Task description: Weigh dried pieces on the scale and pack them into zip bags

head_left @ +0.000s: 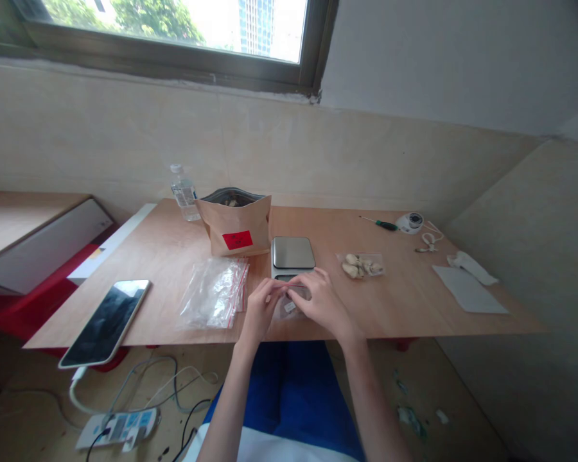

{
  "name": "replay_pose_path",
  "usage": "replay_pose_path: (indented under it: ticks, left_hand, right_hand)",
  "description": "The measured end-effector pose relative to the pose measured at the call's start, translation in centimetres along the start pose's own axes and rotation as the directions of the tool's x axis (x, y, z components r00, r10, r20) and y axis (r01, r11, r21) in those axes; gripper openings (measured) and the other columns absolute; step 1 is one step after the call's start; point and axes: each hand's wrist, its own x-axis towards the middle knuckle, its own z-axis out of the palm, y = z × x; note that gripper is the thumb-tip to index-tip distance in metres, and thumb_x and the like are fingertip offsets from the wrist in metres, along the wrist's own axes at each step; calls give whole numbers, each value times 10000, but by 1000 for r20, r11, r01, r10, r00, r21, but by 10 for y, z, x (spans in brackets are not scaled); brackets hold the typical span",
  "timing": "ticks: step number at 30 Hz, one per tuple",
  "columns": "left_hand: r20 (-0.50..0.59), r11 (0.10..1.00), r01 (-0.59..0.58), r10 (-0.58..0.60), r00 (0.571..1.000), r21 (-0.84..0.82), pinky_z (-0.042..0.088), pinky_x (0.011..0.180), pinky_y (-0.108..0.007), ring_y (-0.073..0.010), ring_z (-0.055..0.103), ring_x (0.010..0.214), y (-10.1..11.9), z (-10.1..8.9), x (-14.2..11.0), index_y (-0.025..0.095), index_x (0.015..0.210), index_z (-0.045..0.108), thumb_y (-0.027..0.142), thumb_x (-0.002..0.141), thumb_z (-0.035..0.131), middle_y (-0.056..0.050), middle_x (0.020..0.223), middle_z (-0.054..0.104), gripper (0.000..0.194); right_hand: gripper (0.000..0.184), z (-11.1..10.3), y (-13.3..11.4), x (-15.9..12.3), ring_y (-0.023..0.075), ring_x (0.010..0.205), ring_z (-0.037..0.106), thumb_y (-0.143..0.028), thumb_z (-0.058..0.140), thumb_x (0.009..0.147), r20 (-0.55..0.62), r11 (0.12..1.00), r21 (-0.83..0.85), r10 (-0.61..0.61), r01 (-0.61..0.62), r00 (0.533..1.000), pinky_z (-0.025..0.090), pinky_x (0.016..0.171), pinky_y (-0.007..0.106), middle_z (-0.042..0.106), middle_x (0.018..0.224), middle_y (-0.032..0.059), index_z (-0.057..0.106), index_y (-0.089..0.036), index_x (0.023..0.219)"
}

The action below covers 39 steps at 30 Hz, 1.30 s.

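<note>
My left hand [261,309] and my right hand [320,303] meet near the table's front edge. Fingers of both pinch the top edge of a small clear zip bag [288,309], which hangs below them; its contents are hard to make out. Just beyond my fingertips sits a digital scale [293,253] with a bare metal plate, its front partly hidden by my hands. To the left lies a pile of clear zip bags [212,292] with red-lined edges. Behind that pile stands an open brown paper pouch [236,226] with a red label. On the right is a clear bag of pale, lumpy pieces [361,265].
A phone [106,321] on a charging cable overhangs the table's front left edge. Along the back are a water bottle [185,194], a green-handled screwdriver [384,224] and a white dome camera [410,222]. White paper [469,290] lies at right; a power strip [118,428] is on the floor.
</note>
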Motion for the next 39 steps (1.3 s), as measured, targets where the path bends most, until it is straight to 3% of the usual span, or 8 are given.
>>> replay_pose_path:
  ticks: [4,12,21,27,34,39]
  left_hand:
    - [-34,998,-28,30,999,49,441,702,-242,-150,584,801,4,-1,0,202,873,625,270,882,495,-29,848,625,147]
    - [-84,995,-87,92,992,58,457,718,-260,-160,586,788,17,-4,2,208,863,634,264,868,509,-37,828,626,137]
    - [-89,999,39,-39,995,5,439,671,-225,-153,599,767,11,-6,1,201,867,612,290,868,504,-27,830,649,139]
    - [-55,999,16,-14,998,34,427,676,-221,-143,584,758,10,-9,1,202,902,609,268,905,425,-30,836,644,196]
    - [-135,996,-12,25,991,91,433,695,-239,-161,588,768,14,-6,0,213,860,620,270,886,459,-35,821,641,173]
    - [-175,993,0,21,984,120,441,708,-244,-162,590,779,14,-9,-1,211,864,621,271,900,428,-37,826,636,205]
  right_hand:
    - [143,-5,3,5,179,820,583,-152,526,836,53,1000,-20,-15,16,998,400,804,314,672,784,19,607,-202,730]
    - [259,-4,-1,10,163,708,572,-16,455,790,-17,992,-115,-51,48,999,358,723,288,654,689,4,587,-207,677]
    - [131,-6,-4,10,172,784,579,-251,509,878,81,999,-20,-43,45,996,374,741,288,676,815,13,612,-221,803]
    - [182,0,-2,12,182,767,561,-170,456,892,68,991,-98,-88,95,994,365,717,284,667,783,26,592,-202,776]
    - [243,8,-5,14,185,673,551,-108,391,878,19,963,-216,-160,160,987,342,692,307,632,693,48,560,-184,721]
    - [206,5,1,11,187,730,565,-252,436,916,48,978,-173,-107,114,993,361,705,295,645,751,43,592,-208,788]
